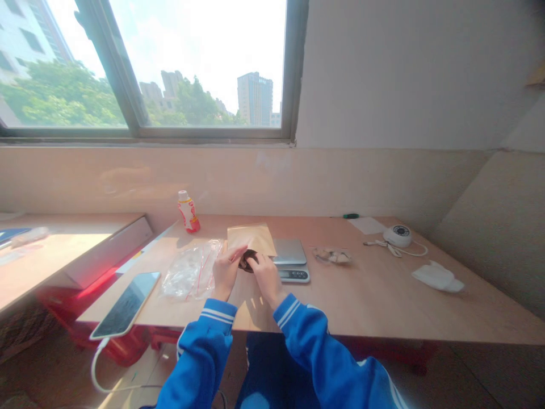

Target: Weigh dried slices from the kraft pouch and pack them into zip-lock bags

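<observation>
A tan paper bag [254, 234] is between my hands, its far end lying over the left part of a kitchen scale [293, 275]. Its near end is spread apart around a dark rounded hollow, and I cannot make out what is inside. My left hand [226, 270] grips the bag's left edge, fingers closed along it. On the other side, my right hand [268, 277] has its fingers bent at the rim of the hollow, pinching there; the fingertips are partly hidden. Left of my left hand lies a clear plastic zip bag [187, 274] with red lines.
A phone [126, 304] with a white cable overhangs the table's front left edge. At the back stands a red and white bottle [188, 213]. To the right are a small clear packet [332, 255], a white corded device [398, 235], crumpled white plastic [438, 278] and a green-handled tool [351, 216].
</observation>
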`<state>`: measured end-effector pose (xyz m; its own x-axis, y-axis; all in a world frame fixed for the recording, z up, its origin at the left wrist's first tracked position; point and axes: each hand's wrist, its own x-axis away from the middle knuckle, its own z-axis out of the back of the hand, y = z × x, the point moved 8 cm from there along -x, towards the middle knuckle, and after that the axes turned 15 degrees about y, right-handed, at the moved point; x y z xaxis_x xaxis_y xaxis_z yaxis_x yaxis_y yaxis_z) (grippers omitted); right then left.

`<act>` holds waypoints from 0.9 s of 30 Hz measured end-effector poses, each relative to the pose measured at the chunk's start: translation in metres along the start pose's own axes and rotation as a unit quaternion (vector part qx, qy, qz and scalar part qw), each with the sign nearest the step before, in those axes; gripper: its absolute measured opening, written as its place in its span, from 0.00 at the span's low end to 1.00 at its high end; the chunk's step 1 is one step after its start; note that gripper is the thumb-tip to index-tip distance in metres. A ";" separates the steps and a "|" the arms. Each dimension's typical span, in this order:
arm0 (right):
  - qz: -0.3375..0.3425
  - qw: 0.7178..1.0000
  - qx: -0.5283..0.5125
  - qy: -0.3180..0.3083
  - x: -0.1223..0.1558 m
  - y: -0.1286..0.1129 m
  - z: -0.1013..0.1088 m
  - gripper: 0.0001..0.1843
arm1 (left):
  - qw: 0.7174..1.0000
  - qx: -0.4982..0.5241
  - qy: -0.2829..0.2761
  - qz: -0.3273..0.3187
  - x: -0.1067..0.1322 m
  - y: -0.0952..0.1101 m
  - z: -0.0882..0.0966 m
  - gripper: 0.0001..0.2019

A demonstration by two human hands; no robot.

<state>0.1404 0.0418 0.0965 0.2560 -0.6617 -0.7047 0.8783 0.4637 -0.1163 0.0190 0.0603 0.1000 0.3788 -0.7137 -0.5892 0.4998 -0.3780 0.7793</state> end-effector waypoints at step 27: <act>-0.123 0.971 -0.178 0.096 -0.003 0.142 0.013 0.18 | 1.000 0.011 0.008 0.027 -0.002 0.004 0.006 0.10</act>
<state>0.2702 0.1019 0.0915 -0.0548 -0.6721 -0.7384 0.6988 0.5024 -0.5092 0.0154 0.0562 0.1058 0.4168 -0.7246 -0.5489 0.4615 -0.3516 0.8145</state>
